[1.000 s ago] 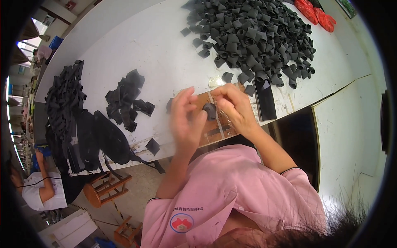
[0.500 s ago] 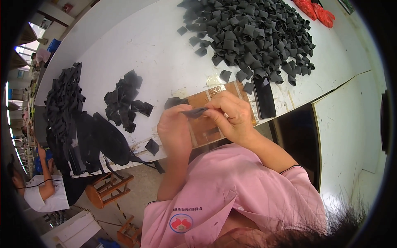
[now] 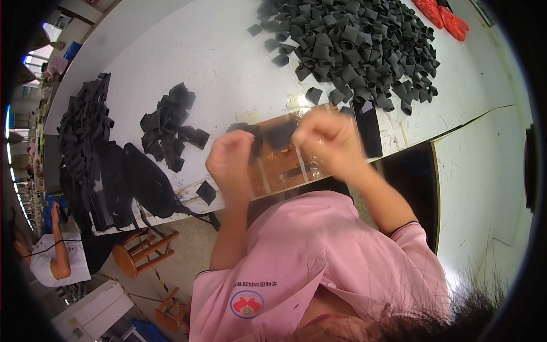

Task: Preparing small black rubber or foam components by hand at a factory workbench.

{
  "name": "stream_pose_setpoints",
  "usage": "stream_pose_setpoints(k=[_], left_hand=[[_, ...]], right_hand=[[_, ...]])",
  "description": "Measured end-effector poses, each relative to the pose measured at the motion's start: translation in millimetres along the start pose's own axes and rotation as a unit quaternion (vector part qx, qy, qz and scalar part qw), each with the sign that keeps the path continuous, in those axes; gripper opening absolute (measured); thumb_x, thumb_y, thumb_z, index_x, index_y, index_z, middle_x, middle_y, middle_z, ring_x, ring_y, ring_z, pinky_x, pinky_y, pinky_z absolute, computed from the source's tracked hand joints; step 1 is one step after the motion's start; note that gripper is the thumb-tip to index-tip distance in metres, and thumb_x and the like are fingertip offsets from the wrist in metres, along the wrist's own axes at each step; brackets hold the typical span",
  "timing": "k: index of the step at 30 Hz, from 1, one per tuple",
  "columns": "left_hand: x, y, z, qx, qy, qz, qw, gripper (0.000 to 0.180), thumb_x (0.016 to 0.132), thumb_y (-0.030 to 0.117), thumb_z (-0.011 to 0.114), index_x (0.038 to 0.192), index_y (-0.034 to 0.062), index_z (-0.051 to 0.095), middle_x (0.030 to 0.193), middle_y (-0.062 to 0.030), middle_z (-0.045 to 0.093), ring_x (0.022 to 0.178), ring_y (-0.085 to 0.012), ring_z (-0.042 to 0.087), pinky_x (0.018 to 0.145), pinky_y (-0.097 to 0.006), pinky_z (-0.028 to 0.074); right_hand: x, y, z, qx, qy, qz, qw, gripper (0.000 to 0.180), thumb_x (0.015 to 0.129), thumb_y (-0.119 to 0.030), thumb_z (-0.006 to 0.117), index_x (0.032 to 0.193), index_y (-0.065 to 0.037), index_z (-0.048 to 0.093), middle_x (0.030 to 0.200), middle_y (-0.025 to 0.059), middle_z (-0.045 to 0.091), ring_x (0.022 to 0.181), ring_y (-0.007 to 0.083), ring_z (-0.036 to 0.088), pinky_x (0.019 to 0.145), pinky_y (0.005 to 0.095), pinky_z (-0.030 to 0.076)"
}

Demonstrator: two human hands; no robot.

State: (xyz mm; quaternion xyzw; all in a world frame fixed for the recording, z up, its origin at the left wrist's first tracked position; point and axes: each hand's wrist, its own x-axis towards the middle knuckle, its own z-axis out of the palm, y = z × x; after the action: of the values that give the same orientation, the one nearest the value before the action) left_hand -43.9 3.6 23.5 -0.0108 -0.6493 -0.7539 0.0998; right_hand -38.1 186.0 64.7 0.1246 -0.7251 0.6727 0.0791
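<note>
My left hand (image 3: 229, 165) is raised over the near edge of the table, its fingers curled together in a pinch. Dark material shows beside its fingertips, too smeared to make out. My right hand (image 3: 331, 143) is blurred by motion above a brown board (image 3: 279, 176), with its fingers closed. A small black flat piece (image 3: 280, 135) is at its fingertips, also blurred. The two hands are apart. Behind my left hand, more black pieces (image 3: 239, 126) lie at the board's far left corner.
A big heap of small black rolled loops (image 3: 353, 45) covers the far side of the white table (image 3: 222, 68). Left lie a small pile of black pieces (image 3: 168, 125), a long black pile (image 3: 85, 125) and black sleeves (image 3: 148, 179). A black block (image 3: 367, 128) flanks the board; red gloves (image 3: 453, 23) lie far right.
Both hands held one black piece together before; now they have drawn apart. My right hand has moved slightly right, my left slightly left, and the whole view has shifted a little.
</note>
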Motion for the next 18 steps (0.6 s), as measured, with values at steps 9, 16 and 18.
stream_pose_setpoints(k=[9, 16, 18], left_hand=[[21.9, -76.2, -36.0, 0.418, 0.006, -0.004, 0.909, 0.024, 0.068, 0.004, 0.058, 0.092, -0.0001, 0.054, 0.089, -0.0138, 0.054, 0.077, -0.0252, 0.055, 0.070, -0.034, 0.045], [19.0, -82.8, -50.0, 0.596, -0.073, 0.097, 0.793, 0.025, 0.066, 0.002, 0.058, 0.090, 0.0020, 0.054, 0.093, -0.0119, 0.052, 0.087, -0.0285, 0.051, 0.075, -0.035, 0.043], [19.5, -86.4, -54.4, 0.599, -0.082, 0.096, 0.791, 0.021, 0.067, 0.003, 0.058, 0.087, 0.0026, 0.055, 0.090, -0.0114, 0.053, 0.085, -0.0285, 0.051, 0.074, -0.036, 0.044]], right_hand=[[-26.9, 36.0, -8.3, 0.189, 0.087, 0.290, 0.934, 0.024, 0.087, -0.022, 0.050, 0.079, -0.002, 0.059, 0.059, -0.0013, 0.051, 0.049, 0.0050, 0.045, 0.046, 0.0164, 0.036], [-58.5, 54.9, 7.2, 0.174, 0.013, 0.367, 0.914, 0.022, 0.088, -0.021, 0.050, 0.080, -0.003, 0.060, 0.061, -0.0034, 0.051, 0.052, 0.0030, 0.044, 0.047, 0.0155, 0.036], [-58.3, 55.7, 9.0, 0.167, 0.008, 0.376, 0.911, 0.022, 0.088, -0.021, 0.050, 0.080, -0.003, 0.060, 0.061, -0.0035, 0.051, 0.052, 0.0027, 0.044, 0.047, 0.0153, 0.036]])
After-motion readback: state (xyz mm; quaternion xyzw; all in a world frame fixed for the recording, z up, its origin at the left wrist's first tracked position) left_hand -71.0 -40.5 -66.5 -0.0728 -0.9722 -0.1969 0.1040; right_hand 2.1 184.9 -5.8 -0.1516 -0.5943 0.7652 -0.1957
